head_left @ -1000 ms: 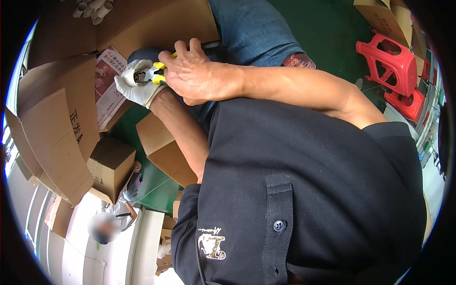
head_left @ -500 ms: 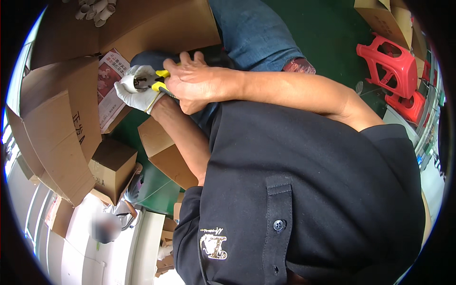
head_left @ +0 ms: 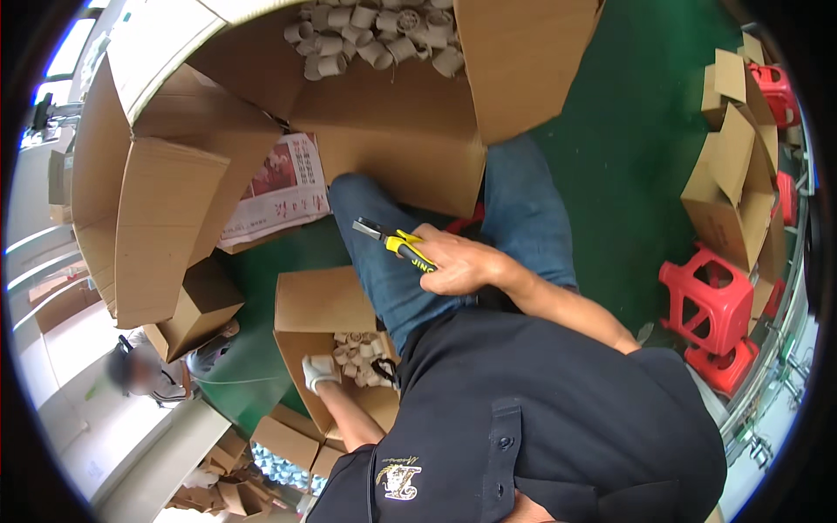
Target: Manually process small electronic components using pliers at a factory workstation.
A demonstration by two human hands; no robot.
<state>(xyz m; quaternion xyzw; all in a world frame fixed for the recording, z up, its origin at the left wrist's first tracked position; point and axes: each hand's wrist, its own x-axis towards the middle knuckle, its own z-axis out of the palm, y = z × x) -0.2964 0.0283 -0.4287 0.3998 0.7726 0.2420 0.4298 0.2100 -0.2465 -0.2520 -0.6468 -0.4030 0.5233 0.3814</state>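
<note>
My right hand [head_left: 460,264] is closed around a pair of yellow-and-black pliers [head_left: 408,248], held over my knees with the metal jaws pointing up and left. To the lower left, my left hand [head_left: 322,376], in a white glove, reaches into a small open carton [head_left: 324,298] beside my leg. Its fingers appear curled round a white plastic fitting [head_left: 323,361], though the glove and the piece blend together. Right beside that hand, a pile of similar white plastic fittings [head_left: 356,356] lies in the carton.
A large carton [head_left: 392,148] in front of my knees holds many white fittings [head_left: 375,35]. Printed paper [head_left: 283,192] lies left of it. Red stools [head_left: 711,292] and cartons [head_left: 732,187] stand right. A co-worker [head_left: 144,370] is at the left, near a carton [head_left: 205,305].
My hands have separated. The left went down from the pliers into the small carton; the right drew the pliers away over my lap. The view has shifted, showing more of both cartons.
</note>
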